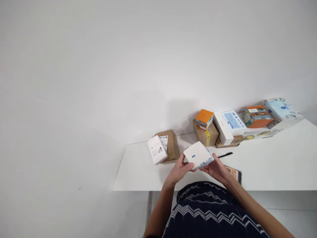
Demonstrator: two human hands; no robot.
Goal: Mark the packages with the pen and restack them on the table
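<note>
Blue “M…” word (232,121), white box (225,133), rest unclear

held box (197,154): smooth matt card | taped parcel (201,137): matt cardboard | tabletop (274,165): smooth | garment (200,223): cloth

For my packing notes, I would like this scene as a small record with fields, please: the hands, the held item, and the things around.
Held item: white box with a small blue mark
Left hand: holds its left side
Right hand: holds its right side
Surface: white table
Left group: white carton lying partly over a brown parcel
Behind the held item: orange box on a yellow-taped carton
Near right hand: dark pen-like item
</note>
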